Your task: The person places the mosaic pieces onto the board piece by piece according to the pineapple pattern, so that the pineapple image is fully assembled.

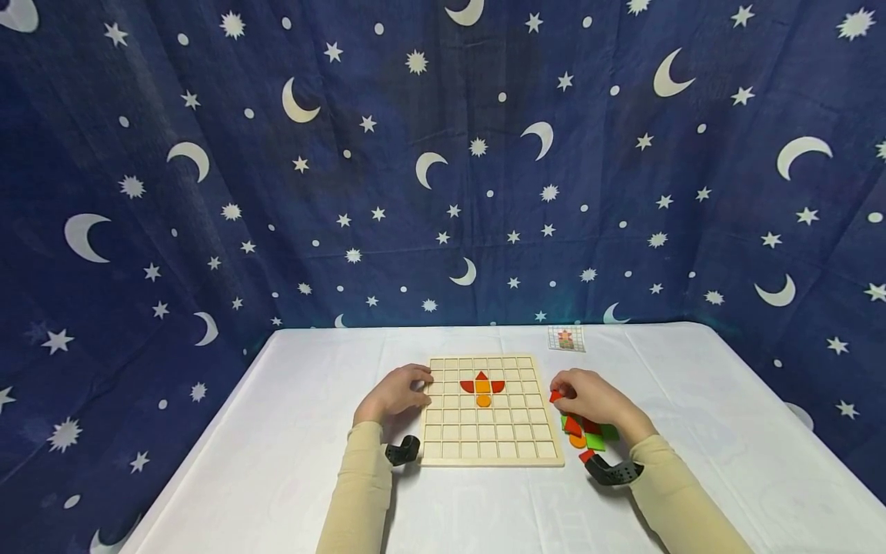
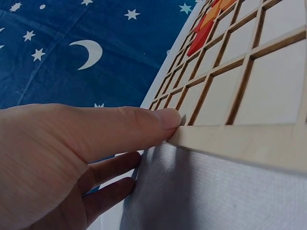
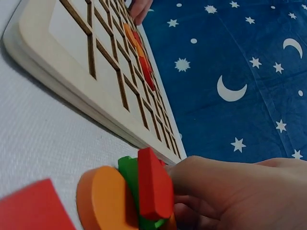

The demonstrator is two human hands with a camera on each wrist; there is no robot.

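The light wooden grid board (image 1: pixel 460 454) lies flat on the table. On it sits a figure: a red triangle (image 1: pixel 481 376), an orange square (image 1: pixel 482 387), red rounded pieces (image 1: pixel 497 386) either side and an orange disc (image 1: pixel 484 401) below. My left hand (image 1: pixel 398 394) touches the board's left edge, its thumb (image 2: pixel 148 123) laid over the rim and the fingers spread beside it. Just beyond the board's right edge, my right hand (image 1: pixel 588 396) pinches a small red block (image 1: pixel 556 396), largely covered by the fingertips. Under that hand lies a pile of loose blocks (image 3: pixel 108 199), partly hidden.
Within the pile are a green square block (image 1: pixel 595 442), an orange rounded block (image 1: pixel 577 441) and several red ones; one red block (image 1: pixel 587 456) lies nearest me. A small picture card (image 1: pixel 566 338) rests at the table's back. A starry blue curtain (image 1: pixel 443 192) hangs behind the white tablecloth (image 1: pixel 291 415).
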